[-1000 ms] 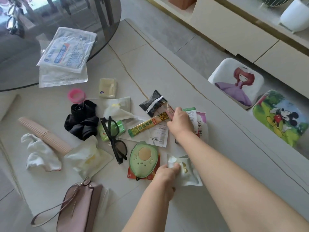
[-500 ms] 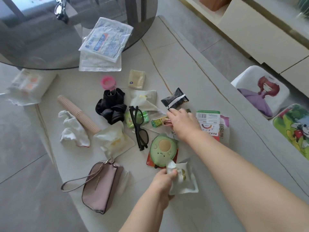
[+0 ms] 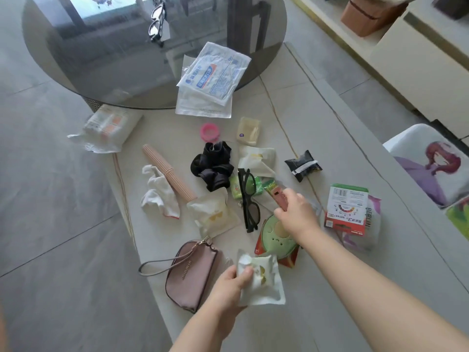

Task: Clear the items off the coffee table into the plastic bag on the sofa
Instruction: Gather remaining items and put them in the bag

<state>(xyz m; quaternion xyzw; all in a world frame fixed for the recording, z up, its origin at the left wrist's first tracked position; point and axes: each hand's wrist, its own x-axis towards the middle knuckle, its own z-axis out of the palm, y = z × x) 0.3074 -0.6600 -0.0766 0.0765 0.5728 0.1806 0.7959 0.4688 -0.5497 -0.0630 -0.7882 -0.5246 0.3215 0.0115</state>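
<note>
While left hand grips wrapper, right hand pinches sachets.

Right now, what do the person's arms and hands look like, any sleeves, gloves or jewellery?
Both forearms are bare up to the picture's lower edge, so no sleeve shows. The left hand and the right hand wear no gloves. No ring, watch or bracelet is visible on the parts that show. Nails look short and unpainted where the left thumb shows.
</note>
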